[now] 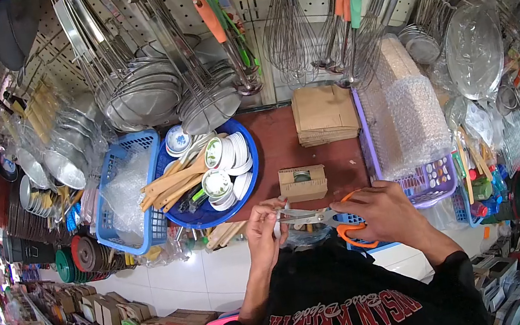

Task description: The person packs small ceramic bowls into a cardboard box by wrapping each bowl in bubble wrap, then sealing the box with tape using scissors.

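Observation:
My right hand (385,211) grips a pair of scissors with orange handles (353,237). Their metal blades point left, toward my other hand. My left hand (262,233) is closed in a pinch on a small whitish piece (277,228), too small to make out in kind. Blade tips and left fingertips lie close together just in front of the table's near edge. Right beyond them, on the reddish-brown table (272,154), stands a small open cardboard box (304,189) with something round and greenish in it.
A blue basin (198,220) of small bowls and wooden spatulas sits left, beside a light-blue basket (153,235). Flat brown cardboard pieces (325,112) are stacked at the back. A purple basket (436,193) with bubble wrap stands right. Whisks (291,43) and strainers (143,102) hang above.

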Motion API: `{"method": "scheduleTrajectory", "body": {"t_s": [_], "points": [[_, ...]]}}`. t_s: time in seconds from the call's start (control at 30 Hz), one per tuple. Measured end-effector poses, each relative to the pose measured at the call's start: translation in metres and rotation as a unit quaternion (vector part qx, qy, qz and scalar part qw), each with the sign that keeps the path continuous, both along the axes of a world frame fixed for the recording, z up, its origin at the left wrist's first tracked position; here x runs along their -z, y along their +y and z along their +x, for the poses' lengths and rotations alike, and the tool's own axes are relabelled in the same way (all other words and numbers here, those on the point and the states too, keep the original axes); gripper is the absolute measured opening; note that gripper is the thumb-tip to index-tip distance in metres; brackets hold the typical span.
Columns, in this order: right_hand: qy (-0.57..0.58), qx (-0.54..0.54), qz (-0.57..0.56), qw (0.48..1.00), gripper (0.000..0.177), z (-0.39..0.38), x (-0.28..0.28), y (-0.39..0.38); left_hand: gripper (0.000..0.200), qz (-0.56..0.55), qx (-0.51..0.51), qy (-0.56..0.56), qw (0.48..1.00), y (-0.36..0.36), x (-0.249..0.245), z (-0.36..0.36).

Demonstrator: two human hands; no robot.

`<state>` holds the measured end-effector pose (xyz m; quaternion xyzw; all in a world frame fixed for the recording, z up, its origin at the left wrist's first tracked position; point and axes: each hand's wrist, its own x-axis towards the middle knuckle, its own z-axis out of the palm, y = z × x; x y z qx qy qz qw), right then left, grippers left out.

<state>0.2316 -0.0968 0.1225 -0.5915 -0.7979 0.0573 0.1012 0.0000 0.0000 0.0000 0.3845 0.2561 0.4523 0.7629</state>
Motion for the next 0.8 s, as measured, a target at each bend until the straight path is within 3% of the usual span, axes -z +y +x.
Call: {"method": "scheduleTrajectory", "body": {"t_s": [0.17,0.57,0.67,0.77,0.8], "points": [[0.001,-0.018,0.042,0.999,0.044,-0.01,-0.01,0.006,0.011,0.011,0.008,0.032,0.999,-0.002,-0.002,0.001],[-0.068,0.018,-0.128,0.989,0.042,-0.03,-0.032,0.006,0.003,0.032,0.006,0.028,0.999,-0.01,0.007,-0.003],[-0.009,0.04,-0.066,0.997,0.039,-0.027,-0.013,0.002,0.016,0.033,0.012,0.037,0.999,-0.006,0.01,-0.009],[0.068,0.135,-0.077,0.985,0.038,-0.023,0.003,-0.005,0.035,0.052,-0.026,0.107,0.993,-0.004,0.019,-0.011],[0.105,0.168,-0.081,0.977,0.038,-0.022,0.011,-0.007,0.039,0.108,-0.03,0.133,0.985,-0.003,0.029,-0.011]]}}
